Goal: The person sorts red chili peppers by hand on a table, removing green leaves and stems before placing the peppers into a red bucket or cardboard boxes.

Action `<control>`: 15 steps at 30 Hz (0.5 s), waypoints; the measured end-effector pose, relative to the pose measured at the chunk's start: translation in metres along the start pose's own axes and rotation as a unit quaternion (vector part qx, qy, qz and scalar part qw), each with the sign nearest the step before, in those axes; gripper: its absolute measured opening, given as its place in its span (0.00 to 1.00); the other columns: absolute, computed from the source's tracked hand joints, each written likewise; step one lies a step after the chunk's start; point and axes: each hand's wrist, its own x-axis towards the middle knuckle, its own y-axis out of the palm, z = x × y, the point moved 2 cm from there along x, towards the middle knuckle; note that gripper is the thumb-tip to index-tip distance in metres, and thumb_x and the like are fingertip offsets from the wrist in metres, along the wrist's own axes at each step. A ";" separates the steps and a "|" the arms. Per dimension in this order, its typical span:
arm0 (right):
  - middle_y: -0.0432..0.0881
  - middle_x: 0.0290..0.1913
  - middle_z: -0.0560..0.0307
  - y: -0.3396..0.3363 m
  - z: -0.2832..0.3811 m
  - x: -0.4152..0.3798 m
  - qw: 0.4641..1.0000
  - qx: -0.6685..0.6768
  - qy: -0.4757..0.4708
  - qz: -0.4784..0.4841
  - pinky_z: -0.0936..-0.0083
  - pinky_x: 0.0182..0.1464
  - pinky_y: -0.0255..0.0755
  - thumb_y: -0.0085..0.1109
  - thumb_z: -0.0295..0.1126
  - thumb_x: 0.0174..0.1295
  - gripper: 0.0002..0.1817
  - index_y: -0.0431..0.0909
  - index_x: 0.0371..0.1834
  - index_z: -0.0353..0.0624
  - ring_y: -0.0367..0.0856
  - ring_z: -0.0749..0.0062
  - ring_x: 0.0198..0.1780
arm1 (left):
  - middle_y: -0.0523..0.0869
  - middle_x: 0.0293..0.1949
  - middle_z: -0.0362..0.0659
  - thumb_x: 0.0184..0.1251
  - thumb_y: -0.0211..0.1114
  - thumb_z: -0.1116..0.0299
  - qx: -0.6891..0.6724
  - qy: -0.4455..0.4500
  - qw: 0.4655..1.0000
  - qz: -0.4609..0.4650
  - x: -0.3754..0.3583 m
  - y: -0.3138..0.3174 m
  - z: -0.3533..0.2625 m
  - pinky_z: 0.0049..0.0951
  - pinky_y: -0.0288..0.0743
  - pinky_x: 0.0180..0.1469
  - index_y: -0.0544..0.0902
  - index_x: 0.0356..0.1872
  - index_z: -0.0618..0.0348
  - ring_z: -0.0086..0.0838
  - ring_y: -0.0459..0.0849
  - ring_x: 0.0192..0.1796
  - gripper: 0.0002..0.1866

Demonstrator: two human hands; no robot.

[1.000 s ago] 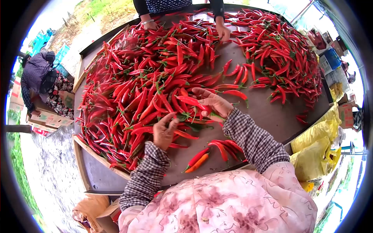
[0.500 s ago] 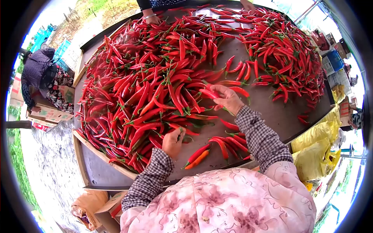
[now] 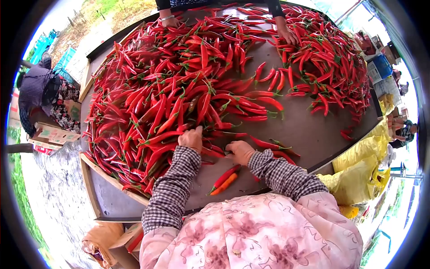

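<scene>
Broadly, a brown-grey, dark-rimmed bench point(image 3: 322, 130) is filling the view, its far side lying at twelve o'clock. A large heap of glossy red chillies with green stems point(image 3: 148, 98) is spreading towards its nine o'clock, and a smaller heap of red chillies point(image 3: 331, 71) is lying at two. Crumpled yellow sacks point(image 3: 356, 181) are standing beyond the rim at four. A co-worker's bare hands are touching chillies at eleven point(image 3: 170, 21) and one point(image 3: 286, 36). The left hand point(image 3: 191, 139) is resting on the large heap's near edge at eight, its fingers curling close together; the right hand point(image 3: 241, 152) is hovering or resting at six, its fingers bending. Whether either is gripping, I cannot tell. Nearer the rim, a red chilli point(image 3: 223, 177) is touching an orange chilli point(image 3: 225, 184).
</scene>
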 end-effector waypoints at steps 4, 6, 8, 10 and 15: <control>0.79 0.34 0.51 -0.061 -0.003 -0.021 0.980 0.182 0.015 -0.083 0.73 0.39 0.72 0.64 0.31 0.48 0.11 0.79 0.34 0.39 0.79 0.65 0.37 | 0.84 0.30 0.49 0.57 0.62 0.65 -0.283 -0.069 0.956 0.026 0.003 -0.009 0.016 0.37 0.76 0.37 0.82 0.35 0.55 0.42 0.83 0.37 0.08; 0.76 0.25 0.61 -0.092 -0.005 -0.044 0.929 0.316 0.156 -0.112 0.82 0.29 0.69 0.62 0.27 0.54 0.07 0.77 0.32 0.35 0.75 0.83 0.28 | 0.84 0.28 0.46 0.55 0.66 0.69 -0.381 -0.097 0.919 0.019 0.002 0.012 0.032 0.28 0.75 0.37 0.83 0.34 0.59 0.34 0.84 0.33 0.07; 0.77 0.25 0.59 -0.107 -0.035 -0.080 0.910 0.315 0.202 -0.181 0.80 0.28 0.69 0.58 0.27 0.57 0.08 0.74 0.37 0.36 0.75 0.81 0.26 | 0.83 0.27 0.40 0.58 0.63 0.73 -0.558 -0.045 0.827 -0.053 -0.005 0.012 0.034 0.21 0.72 0.36 0.82 0.35 0.63 0.23 0.80 0.31 0.06; 0.78 0.30 0.48 -0.107 -0.061 -0.121 0.925 0.100 0.194 -0.310 0.72 0.35 0.71 0.52 0.26 0.58 0.08 0.72 0.41 0.38 0.79 0.61 0.33 | 0.79 0.29 0.35 0.62 0.58 0.76 -0.630 -0.117 0.767 -0.042 -0.020 -0.020 0.021 0.18 0.69 0.35 0.79 0.36 0.65 0.17 0.75 0.32 0.04; 0.77 0.36 0.39 -0.071 -0.108 -0.199 0.922 -0.086 0.295 -0.235 0.60 0.44 0.70 0.48 0.24 0.57 0.10 0.71 0.43 0.39 0.75 0.43 0.43 | 0.74 0.28 0.33 0.68 0.54 0.68 -0.641 -0.102 0.705 0.284 -0.103 -0.035 -0.009 0.21 0.68 0.35 0.76 0.35 0.63 0.17 0.71 0.33 0.08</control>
